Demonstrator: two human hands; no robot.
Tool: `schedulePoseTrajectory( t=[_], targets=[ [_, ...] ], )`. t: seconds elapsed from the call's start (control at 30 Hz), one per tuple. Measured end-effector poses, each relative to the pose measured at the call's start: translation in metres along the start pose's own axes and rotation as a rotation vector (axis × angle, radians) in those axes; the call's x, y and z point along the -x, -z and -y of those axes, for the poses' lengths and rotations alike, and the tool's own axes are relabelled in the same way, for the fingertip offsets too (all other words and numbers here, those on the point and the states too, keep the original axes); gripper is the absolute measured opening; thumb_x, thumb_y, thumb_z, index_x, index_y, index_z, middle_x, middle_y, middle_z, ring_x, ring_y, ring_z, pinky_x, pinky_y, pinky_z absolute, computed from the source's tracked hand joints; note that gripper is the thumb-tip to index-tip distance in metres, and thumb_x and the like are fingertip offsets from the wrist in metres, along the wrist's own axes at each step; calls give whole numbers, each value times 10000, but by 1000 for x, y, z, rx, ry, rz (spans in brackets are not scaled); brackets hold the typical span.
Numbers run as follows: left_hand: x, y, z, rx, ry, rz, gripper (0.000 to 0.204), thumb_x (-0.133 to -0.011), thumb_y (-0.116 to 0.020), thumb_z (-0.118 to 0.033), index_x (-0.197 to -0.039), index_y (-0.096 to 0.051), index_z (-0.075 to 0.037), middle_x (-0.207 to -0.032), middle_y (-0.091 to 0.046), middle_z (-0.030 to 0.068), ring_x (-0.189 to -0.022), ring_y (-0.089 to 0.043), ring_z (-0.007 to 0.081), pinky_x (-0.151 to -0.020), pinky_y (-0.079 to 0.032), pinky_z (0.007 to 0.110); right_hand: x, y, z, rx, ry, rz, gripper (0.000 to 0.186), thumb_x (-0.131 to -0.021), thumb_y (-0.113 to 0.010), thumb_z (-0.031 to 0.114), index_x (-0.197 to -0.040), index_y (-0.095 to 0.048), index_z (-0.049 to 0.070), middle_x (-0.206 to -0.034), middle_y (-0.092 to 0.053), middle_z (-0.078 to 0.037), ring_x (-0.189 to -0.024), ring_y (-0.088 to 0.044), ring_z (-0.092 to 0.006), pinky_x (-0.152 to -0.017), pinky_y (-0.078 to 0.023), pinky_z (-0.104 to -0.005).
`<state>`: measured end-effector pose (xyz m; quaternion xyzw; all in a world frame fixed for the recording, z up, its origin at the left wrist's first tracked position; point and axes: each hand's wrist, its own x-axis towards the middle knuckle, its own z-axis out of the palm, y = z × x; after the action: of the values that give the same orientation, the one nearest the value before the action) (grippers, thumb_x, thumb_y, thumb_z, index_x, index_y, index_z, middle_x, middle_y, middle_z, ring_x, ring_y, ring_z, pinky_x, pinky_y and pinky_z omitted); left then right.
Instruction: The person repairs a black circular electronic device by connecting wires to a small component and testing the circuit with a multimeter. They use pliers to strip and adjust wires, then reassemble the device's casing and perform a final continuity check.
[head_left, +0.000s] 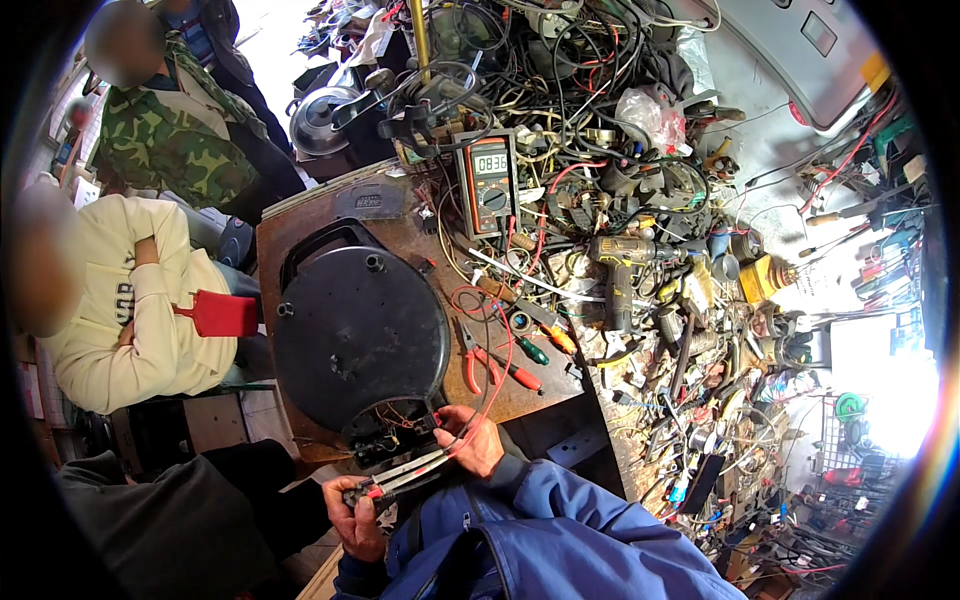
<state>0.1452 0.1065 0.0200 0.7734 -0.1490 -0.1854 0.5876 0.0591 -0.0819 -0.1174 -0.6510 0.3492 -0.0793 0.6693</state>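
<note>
A round black electric griddle (360, 325) lies underside up on the brown worktable. Its near-side housing (375, 445) is opened, with thin wires showing inside. My left hand (357, 518) is closed round red and black test probes (375, 490) below that housing. At the housing's right edge, my right hand (475, 443) pinches a small black part (428, 422), partly hidden by the fingers. Red and black leads pass across this hand from the multimeter (487, 183), whose display is lit, at the far side of the table.
Red-handled pliers (478, 360), screwdrivers (530, 350) and a cordless drill (622, 280) lie right of the griddle. Tangled cables and parts (600, 130) heap up behind and to the right. A person with crossed arms (140, 300) and another in camouflage (170, 145) are at the left.
</note>
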Motion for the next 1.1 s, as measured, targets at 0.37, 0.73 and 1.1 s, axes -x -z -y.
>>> schedulePoseTrajectory(
  t=[0.37,0.73,1.1],
  targets=[
    [-3,-2,-3,-11,10,1,344,-959,-564,-283,-1136,-459,-8,-1026,-574,128,-884,-565,142,-839,-490,302,-9,-4,-27,-173,23,63,407,-858,-763,210,-1193,-670,0,-957,-725,-104,-879,-698,-197,-796,-554,-340],
    [-1,-2,3,-1,7,-19,352,-960,-574,-311,-1114,-465,-14,-1010,-589,128,-855,-572,142,-822,-494,297,-2,-3,-21,-37,11,-34,443,-837,-792,290,-1152,-697,-7,-925,-742,-143,-828,-721,-222,-752,-568,-350],
    [0,-2,3,-18,-9,-28,386,-960,-584,-343,-1110,-467,-7,-1017,-586,134,-875,-587,151,-833,-497,302,1,4,-2,46,23,-56,452,-830,-800,308,-1133,-705,-13,-952,-738,-162,-871,-727,-258,-783,-568,-364]
  ],
)
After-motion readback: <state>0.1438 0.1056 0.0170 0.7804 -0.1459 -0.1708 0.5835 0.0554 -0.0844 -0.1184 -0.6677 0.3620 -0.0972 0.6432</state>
